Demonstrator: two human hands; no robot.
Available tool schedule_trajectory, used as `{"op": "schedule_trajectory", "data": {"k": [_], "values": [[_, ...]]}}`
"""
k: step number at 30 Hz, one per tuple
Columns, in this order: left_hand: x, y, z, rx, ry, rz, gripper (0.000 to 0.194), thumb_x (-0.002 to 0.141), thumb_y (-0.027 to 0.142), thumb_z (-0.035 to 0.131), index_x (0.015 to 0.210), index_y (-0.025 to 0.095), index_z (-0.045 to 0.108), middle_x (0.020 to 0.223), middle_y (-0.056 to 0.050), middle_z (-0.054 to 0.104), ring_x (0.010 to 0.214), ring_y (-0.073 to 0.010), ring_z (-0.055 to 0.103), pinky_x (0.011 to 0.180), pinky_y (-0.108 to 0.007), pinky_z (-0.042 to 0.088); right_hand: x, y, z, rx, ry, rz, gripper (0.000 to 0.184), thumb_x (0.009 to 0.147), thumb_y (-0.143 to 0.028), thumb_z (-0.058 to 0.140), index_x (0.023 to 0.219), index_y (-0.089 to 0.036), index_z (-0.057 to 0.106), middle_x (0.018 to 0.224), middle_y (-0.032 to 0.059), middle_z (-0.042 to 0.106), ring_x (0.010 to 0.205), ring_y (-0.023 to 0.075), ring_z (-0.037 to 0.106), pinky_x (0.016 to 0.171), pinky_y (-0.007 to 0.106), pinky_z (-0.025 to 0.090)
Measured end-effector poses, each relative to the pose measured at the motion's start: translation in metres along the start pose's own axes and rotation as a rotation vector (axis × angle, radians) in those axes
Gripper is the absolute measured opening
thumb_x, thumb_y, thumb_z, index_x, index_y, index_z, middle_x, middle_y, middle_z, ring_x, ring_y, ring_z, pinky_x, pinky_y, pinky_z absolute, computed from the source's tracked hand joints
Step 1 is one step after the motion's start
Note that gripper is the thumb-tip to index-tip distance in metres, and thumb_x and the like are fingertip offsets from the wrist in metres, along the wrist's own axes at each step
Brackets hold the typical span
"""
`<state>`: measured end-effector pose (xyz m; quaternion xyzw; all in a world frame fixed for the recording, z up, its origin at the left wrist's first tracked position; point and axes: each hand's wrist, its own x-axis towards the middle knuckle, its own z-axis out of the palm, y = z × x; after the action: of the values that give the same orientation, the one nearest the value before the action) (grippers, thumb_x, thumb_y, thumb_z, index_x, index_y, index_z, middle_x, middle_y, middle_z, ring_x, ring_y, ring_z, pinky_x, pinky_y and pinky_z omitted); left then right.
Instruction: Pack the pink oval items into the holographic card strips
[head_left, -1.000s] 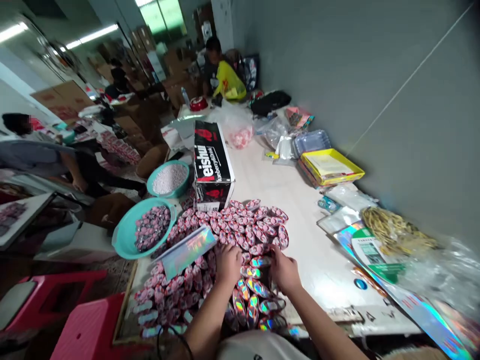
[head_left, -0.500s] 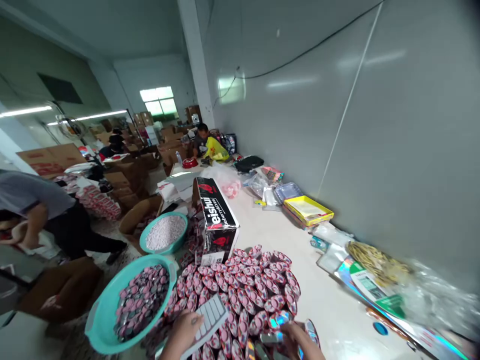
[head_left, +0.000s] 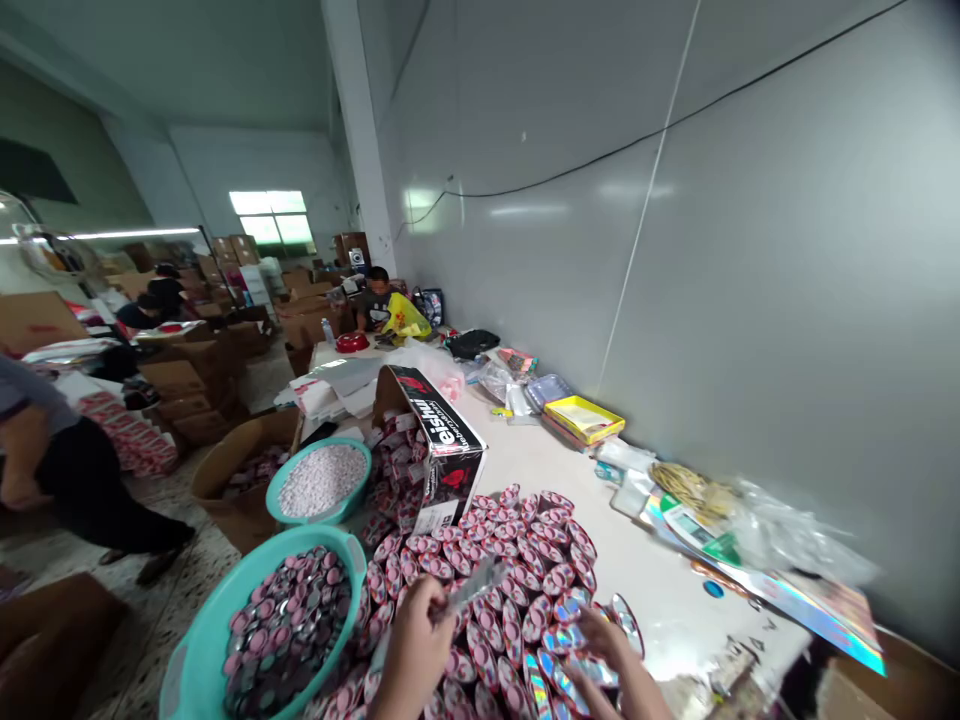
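Observation:
My left hand [head_left: 420, 640] is closed on a label sheet [head_left: 478, 582], a pale strip that looks thin and blurred from this angle. It is held over the rows of small oval packs [head_left: 487, 590] with pink round centres, which stand close together on the table. My right hand [head_left: 619, 650] is at the right front of the rows, its fingers apart over packs with shiny rainbow tops [head_left: 562, 640]. Whether its fingertips touch one of these packs, I cannot tell. To the left, a teal basin [head_left: 184, 640] holds many round pink and dark metallic pieces.
A second teal basin [head_left: 360, 490] contains small white pieces. Beside it, a tipped black carton [head_left: 457, 470] has packs inside. Along the wall lie a yellow tray [head_left: 592, 430], coiled cord [head_left: 686, 483] and plastic bags [head_left: 787, 530]. A co-worker [head_left: 379, 305] sits at the far end; another person stands left.
The view has swung to the right. My left hand has raised and tilted the label sheet, so its face no longer shows. The fingers of my right hand have spread.

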<state>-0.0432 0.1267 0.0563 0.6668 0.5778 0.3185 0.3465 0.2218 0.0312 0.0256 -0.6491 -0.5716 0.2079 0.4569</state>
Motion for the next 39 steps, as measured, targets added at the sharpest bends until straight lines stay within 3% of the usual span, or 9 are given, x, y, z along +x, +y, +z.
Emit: {"op": "schedule_trajectory", "data": {"k": [3,7,10,14,19,27,33,36,39], "values": [[-0.013,0.03,0.02,-0.741,-0.177,-0.1,0.029,0.072,0.041,0.067,0.089,0.019,0.064,0.091,-0.007,0.069,0.082,-0.0214,0.064,0.078,-0.032,0.05,0.003,-0.05,0.03,0.092,-0.064,-0.054,0.065,0.082,-0.045,0.065,0.141,-0.026,0.044,0.136,0.0137,0.058,0.121,0.0273,0.059,0.098,0.039,0.053],[-0.023,0.045,0.045,-1.264,-0.208,-0.288,0.049,0.067,0.042,0.069,0.11,0.017,0.063,0.105,-0.011,0.071,0.093,-0.0251,0.068,0.077,-0.034,0.053,0.012,-0.092,0.029,0.124,-0.106,-0.033,0.041,0.091,-0.044,0.052,0.125,-0.022,0.061,0.116,0.0124,0.069,0.106,0.0248,0.067,0.088,0.032,0.056],[-0.022,0.054,0.042,-1.18,-0.169,-0.327,0.058,0.058,0.033,0.077,0.112,0.019,0.062,0.101,-0.007,0.071,0.094,-0.0224,0.067,0.076,-0.03,0.053,0.009,-0.099,-0.006,-0.099,0.006,0.027,0.037,0.091,-0.042,0.049,0.11,-0.018,0.07,0.088,0.0104,0.074,0.079,0.0234,0.07,0.075,0.032,0.057],[-0.021,0.062,0.025,-1.046,-0.096,-0.296,0.065,0.063,0.044,0.079,0.121,0.021,0.058,0.115,-0.007,0.066,0.108,-0.0208,0.062,0.083,-0.028,0.052,-0.015,-0.099,-0.042,-0.369,0.214,-0.078,0.031,0.093,-0.032,0.046,0.107,-0.019,0.07,0.098,0.0115,0.072,0.085,0.0224,0.068,0.079,0.034,0.055],[-0.046,0.087,0.011,-1.15,-0.582,-0.269,0.064,0.08,0.064,0.059,0.126,0.02,0.055,0.115,-0.011,0.066,0.107,-0.025,0.063,0.083,-0.035,0.054,-0.056,-0.095,-0.036,-0.422,0.152,-0.363,0.035,0.092,-0.012,0.045,0.112,-0.028,0.069,0.098,0.0081,0.067,0.088,0.019,0.063,0.074,0.033,0.052],[-0.041,0.102,-0.001,-0.905,-0.45,-0.27,0.057,0.069,0.023,0.056,0.126,0.019,0.055,0.104,-0.005,0.07,0.092,-0.0201,0.065,0.069,-0.025,0.051,-0.053,-0.088,-0.031,-0.571,0.014,-0.583,0.045,0.089,-0.01,0.05,0.125,-0.034,0.062,0.102,0.0032,0.068,0.095,0.0204,0.059,0.084,0.038,0.044],[-0.05,0.098,-0.016,-1.044,-0.301,-0.341,0.059,0.062,0.019,0.054,0.121,0.021,0.056,0.104,-0.004,0.07,0.094,-0.0193,0.066,0.075,-0.026,0.054,-0.014,-0.091,-0.055,-0.572,0.097,-0.482,0.034,0.09,-0.016,0.048,0.116,-0.028,0.067,0.124,0.0097,0.061,0.119,0.027,0.053,0.097,0.045,0.041],[-0.055,0.095,-0.023,-1.028,-0.302,-0.296,0.054,0.072,0.032,0.06,0.124,0.021,0.054,0.112,-0.009,0.068,0.103,-0.0242,0.065,0.082,-0.034,0.055,0.013,-0.094,-0.063,-0.343,-0.036,-0.447,0.027,0.094,-0.025,0.046,0.109,-0.025,0.068,0.108,0.0093,0.069,0.104,0.0235,0.062,0.09,0.037,0.047],[-0.056,0.093,-0.025,-0.731,-0.221,-0.139,0.062,0.081,0.054,0.057,0.133,0.021,0.05,0.135,-0.015,0.056,0.127,-0.0296,0.053,0.1,-0.043,0.047,0.029,-0.094,-0.052,-0.06,0.079,-0.107,0.031,0.092,-0.042,0.048,0.089,-0.019,0.068,0.079,0.0076,0.069,0.073,0.021,0.064,0.065,0.03,0.049]]}}
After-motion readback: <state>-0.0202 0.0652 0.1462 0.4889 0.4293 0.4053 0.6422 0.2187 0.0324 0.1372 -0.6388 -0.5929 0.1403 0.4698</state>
